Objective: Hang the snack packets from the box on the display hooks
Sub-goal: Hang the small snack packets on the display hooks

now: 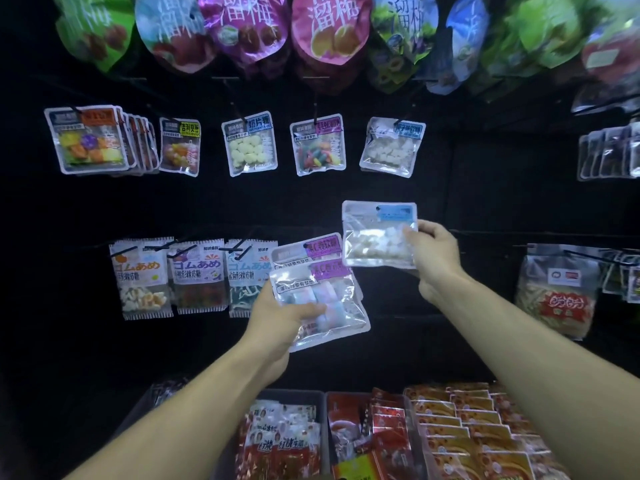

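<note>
Dark gap point(485, 188) (right of packets point(393, 147))

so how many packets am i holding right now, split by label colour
Purple-label clear packets, fanned in the left hand: 2 visible; more may be hidden behind them
Blue-label clear packet of white pieces, in the right hand: 1
Total: 3 that can be seen
</note>
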